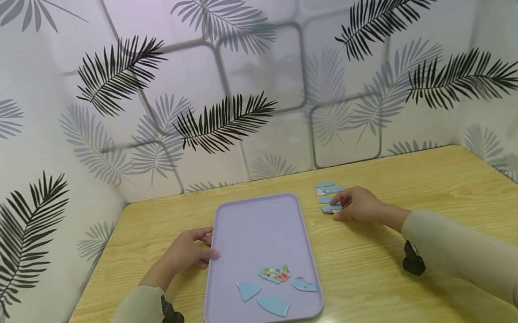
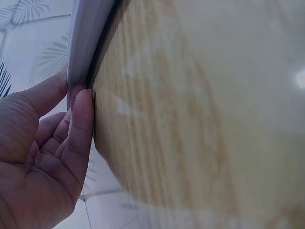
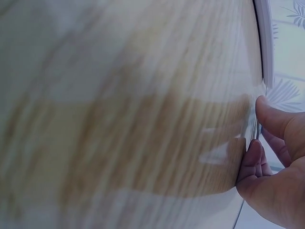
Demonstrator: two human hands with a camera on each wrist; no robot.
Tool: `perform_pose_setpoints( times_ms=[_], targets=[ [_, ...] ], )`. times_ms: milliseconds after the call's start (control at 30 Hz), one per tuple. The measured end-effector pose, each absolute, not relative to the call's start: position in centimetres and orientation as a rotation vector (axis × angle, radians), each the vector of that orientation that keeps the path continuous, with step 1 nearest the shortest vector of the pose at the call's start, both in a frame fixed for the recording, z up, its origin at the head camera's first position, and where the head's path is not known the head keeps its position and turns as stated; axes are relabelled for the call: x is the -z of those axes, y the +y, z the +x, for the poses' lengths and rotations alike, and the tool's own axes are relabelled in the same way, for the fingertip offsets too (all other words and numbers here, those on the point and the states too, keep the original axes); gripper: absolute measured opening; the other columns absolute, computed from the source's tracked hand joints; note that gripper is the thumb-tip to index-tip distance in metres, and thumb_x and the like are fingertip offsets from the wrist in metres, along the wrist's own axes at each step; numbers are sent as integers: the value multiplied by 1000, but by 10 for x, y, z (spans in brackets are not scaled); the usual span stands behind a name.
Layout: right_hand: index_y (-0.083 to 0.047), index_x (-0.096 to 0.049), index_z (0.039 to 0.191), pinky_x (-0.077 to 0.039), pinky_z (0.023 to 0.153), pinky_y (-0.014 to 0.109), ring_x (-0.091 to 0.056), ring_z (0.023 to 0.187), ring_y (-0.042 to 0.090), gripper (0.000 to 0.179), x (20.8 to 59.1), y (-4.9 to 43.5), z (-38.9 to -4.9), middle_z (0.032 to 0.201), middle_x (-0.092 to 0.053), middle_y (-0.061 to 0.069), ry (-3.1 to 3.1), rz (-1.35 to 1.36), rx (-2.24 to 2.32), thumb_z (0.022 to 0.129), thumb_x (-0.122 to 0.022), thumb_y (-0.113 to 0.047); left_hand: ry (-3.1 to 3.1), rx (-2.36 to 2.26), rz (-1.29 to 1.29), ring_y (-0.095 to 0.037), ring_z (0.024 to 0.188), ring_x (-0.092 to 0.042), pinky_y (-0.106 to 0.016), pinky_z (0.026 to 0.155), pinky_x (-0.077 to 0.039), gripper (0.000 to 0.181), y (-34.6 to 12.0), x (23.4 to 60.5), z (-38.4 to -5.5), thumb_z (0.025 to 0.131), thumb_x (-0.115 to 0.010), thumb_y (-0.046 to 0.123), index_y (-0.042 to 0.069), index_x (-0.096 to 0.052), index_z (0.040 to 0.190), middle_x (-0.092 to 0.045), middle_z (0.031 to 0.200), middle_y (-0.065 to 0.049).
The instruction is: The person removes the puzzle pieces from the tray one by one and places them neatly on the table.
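A shallow lilac tray [image 1: 258, 231] lies on the wooden table. My left hand [image 1: 187, 251] grips its left rim, thumb over the edge and fingers against the outer side; in the left wrist view the hand [image 2: 47, 148] pinches the tray's edge [image 2: 88, 43]. Right of the tray, my right hand [image 1: 361, 205] pinches a light-blue puzzle piece [image 1: 329, 209] with coloured patches, low at the table. The right wrist view shows the thumb and fingers of this hand [image 3: 276, 157] closed around a thin edge, seen side-on. The fingers partly cover the piece.
Several puzzle pieces lie at the tray's near end: a multicoloured one [image 1: 275, 274], a blue triangular one [image 1: 248, 290] and others. Beyond the right hand, more pieces form a column, including a blue strip [image 1: 324, 184]. A leaf-patterned wall covering [image 1: 276, 143] stands behind the table.
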State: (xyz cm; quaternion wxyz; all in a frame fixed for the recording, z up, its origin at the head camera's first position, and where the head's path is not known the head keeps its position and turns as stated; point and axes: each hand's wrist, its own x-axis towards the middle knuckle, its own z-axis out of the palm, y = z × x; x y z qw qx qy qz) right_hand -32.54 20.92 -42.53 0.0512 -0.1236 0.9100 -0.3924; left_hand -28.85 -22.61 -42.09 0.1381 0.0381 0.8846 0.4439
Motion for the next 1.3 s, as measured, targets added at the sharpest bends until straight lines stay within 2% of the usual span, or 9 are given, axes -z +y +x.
perform_pose_setpoints(
  times_ms=[300, 800, 1300],
  targets=[
    [1, -71, 104, -44, 68, 31, -51, 80, 21, 28, 426, 209, -324, 91, -60, 9, 2796, -370, 1186, 80, -81, -9, 2563, -1273, 121, -16, 65, -57, -31, 58, -55, 71, -226, 422, -291, 81, -79, 5, 0, -46, 143, -54, 105, -10],
    [-2, -71, 105, -46, 78, 38, -53, 90, 24, 27, 428, 209, -326, 101, -62, 12, 2801, -305, 1169, 81, -80, -12, 2563, -1281, 125, -16, 65, -58, -32, 58, -55, 71, -226, 422, -290, 80, -79, 5, 0, -46, 143, -54, 104, -10],
    [-2, -72, 104, -43, 71, 34, -49, 84, 22, 26, 429, 209, -326, 95, -60, 10, 2812, -307, 1179, 81, -80, -11, 2572, -1264, 117, -16, 65, -58, -31, 58, -55, 72, -226, 422, -289, 81, -79, 8, 1, -46, 144, -54, 105, -10]
  ],
)
